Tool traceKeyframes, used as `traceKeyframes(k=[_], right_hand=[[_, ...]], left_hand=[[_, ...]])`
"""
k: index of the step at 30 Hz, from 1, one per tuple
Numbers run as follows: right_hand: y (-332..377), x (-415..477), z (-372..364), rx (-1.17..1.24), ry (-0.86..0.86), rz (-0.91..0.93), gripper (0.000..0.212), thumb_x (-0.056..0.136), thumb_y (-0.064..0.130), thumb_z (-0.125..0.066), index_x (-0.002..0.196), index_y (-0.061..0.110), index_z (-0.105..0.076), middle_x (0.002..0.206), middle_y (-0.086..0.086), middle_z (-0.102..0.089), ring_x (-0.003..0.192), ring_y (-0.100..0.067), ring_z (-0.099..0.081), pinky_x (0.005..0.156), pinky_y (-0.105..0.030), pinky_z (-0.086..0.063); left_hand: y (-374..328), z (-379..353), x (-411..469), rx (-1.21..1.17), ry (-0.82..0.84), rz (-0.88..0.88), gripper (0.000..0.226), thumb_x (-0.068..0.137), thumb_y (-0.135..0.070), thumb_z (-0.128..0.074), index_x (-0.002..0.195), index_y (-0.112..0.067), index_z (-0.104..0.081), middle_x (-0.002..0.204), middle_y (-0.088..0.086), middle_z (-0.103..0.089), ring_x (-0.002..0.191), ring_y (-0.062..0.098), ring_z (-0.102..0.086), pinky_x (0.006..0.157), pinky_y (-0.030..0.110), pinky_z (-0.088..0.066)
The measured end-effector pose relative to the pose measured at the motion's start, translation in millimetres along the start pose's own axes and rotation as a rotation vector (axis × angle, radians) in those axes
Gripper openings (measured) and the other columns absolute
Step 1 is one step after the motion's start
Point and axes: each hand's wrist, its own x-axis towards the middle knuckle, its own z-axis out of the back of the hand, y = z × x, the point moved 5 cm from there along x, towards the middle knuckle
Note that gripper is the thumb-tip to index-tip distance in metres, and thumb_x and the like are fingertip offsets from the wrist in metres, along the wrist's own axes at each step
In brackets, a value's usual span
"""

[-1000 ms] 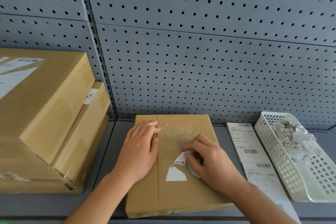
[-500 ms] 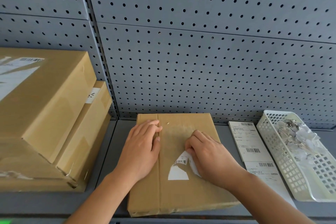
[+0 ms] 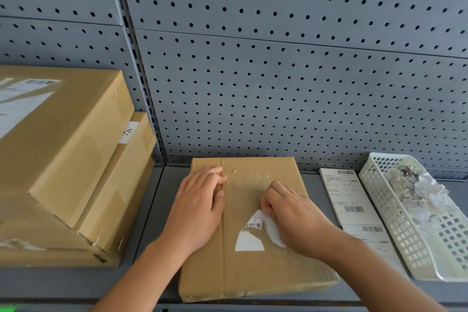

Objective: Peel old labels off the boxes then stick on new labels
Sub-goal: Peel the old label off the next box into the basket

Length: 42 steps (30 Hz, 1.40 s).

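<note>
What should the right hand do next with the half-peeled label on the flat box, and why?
Probably pull the pinched flap slowly leftward across the remaining white patch, low over the cardboard. The right hand pinches a curled-up part of the old label, a triangular piece with a barcode is stuck to the box, and the left hand lies flat on the box, steadying it.

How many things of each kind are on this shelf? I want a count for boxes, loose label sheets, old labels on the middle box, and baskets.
Cardboard boxes: 3 (middle box, upper left box, lower left box)
Loose label sheets: 2 (far sheet, near sheet)
Partly peeled old label: 1
Baskets: 1 (white basket)
Total: 7
</note>
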Motion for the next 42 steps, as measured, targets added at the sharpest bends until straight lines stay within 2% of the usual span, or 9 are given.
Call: traceKeyframes(k=[5,9,13,17,23,27,30,35,42], right_hand=[[-7.3,-12.0,12.5,0.290,-0.082,-0.064,0.007,0.100,0.019,-0.052,0.099,0.025,-0.055,0.101,0.019,-0.049,0.086,-0.008,-0.054,0.074,-0.022,-0.046],[-3.2,-9.8,6.0,0.195,-0.126,0.006,0.006,0.097,0.025,-0.060,0.102,0.024,-0.062,0.103,0.017,-0.050,0.086,-0.003,-0.054,0.074,-0.017,-0.046],[2.5,-3.6,1.2,0.014,-0.156,0.040,0.006,0.090,0.016,-0.058,0.090,0.022,-0.060,0.093,0.011,-0.050,0.078,-0.011,-0.052,0.060,-0.020,-0.041],[4.0,-0.1,-4.9,-0.073,-0.090,0.047,0.006,0.088,0.021,-0.050,0.092,0.025,-0.053,0.093,0.011,-0.045,0.082,-0.012,-0.048,0.072,-0.025,-0.047],[-0.8,-5.4,-0.7,0.073,-0.051,0.043,0.007,0.095,0.021,-0.044,0.094,0.027,-0.047,0.097,0.012,-0.041,0.089,-0.010,-0.045,0.085,-0.030,-0.045],[1.1,-9.5,2.6,0.172,-0.103,0.042,0.013,0.096,0.030,-0.036,0.094,0.026,-0.049,0.102,0.014,-0.045,0.094,-0.011,-0.048,0.087,-0.030,-0.044],[0.9,-12.6,3.6,0.197,-0.127,0.047,0.003,0.097,0.027,-0.049,0.097,0.027,-0.052,0.102,0.017,-0.048,0.095,-0.009,-0.049,0.085,-0.026,-0.043],[0.2,-12.5,5.7,0.217,-0.168,0.004,0.015,0.093,0.022,-0.061,0.103,0.029,-0.053,0.095,0.021,-0.050,0.087,-0.004,-0.048,0.075,-0.016,-0.037],[3.4,-15.9,5.1,0.216,-0.194,0.040,0.019,0.098,0.027,-0.044,0.093,0.025,-0.061,0.097,0.015,-0.053,0.090,-0.012,-0.052,0.083,-0.033,-0.047]], left_hand=[[0.9,-0.5,0.6,-0.001,-0.009,-0.005,0.023,0.103,-0.024,-0.047,0.124,-0.026,-0.056,0.147,-0.015,-0.046,0.143,0.002,-0.030,0.120,0.022,-0.013],[0.9,0.3,-0.1,0.002,-0.009,-0.011,0.023,0.103,-0.024,-0.048,0.124,-0.026,-0.056,0.147,-0.015,-0.047,0.143,0.001,-0.031,0.120,0.022,-0.014],[-0.3,0.2,0.3,0.014,-0.005,-0.010,0.023,0.103,-0.024,-0.048,0.124,-0.026,-0.055,0.148,-0.015,-0.046,0.143,0.001,-0.029,0.119,0.019,-0.011],[-1.0,0.6,0.1,0.018,-0.008,-0.011,0.023,0.103,-0.022,-0.049,0.124,-0.026,-0.056,0.148,-0.015,-0.047,0.143,0.001,-0.030,0.118,0.019,-0.011],[-2.4,2.4,0.1,0.008,-0.015,-0.007,0.024,0.103,-0.023,-0.048,0.126,-0.026,-0.056,0.149,-0.016,-0.045,0.143,0.000,-0.027,0.118,0.018,-0.010],[-2.2,3.0,-0.4,0.003,-0.020,-0.011,0.024,0.103,-0.023,-0.048,0.126,-0.026,-0.056,0.148,-0.015,-0.046,0.142,0.001,-0.028,0.119,0.021,-0.013],[-2.3,2.3,0.0,0.008,-0.022,-0.016,0.023,0.103,-0.022,-0.049,0.124,-0.026,-0.056,0.147,-0.015,-0.047,0.142,0.001,-0.030,0.119,0.020,-0.013],[-2.8,3.2,-0.3,0.013,-0.019,-0.010,0.024,0.102,-0.023,-0.049,0.125,-0.025,-0.056,0.148,-0.016,-0.046,0.141,-0.001,-0.027,0.114,0.010,-0.004],[-3.1,3.2,0.1,0.000,-0.017,-0.004,0.024,0.103,-0.023,-0.048,0.125,-0.027,-0.055,0.149,-0.016,-0.045,0.142,-0.001,-0.026,0.118,0.017,-0.010]])
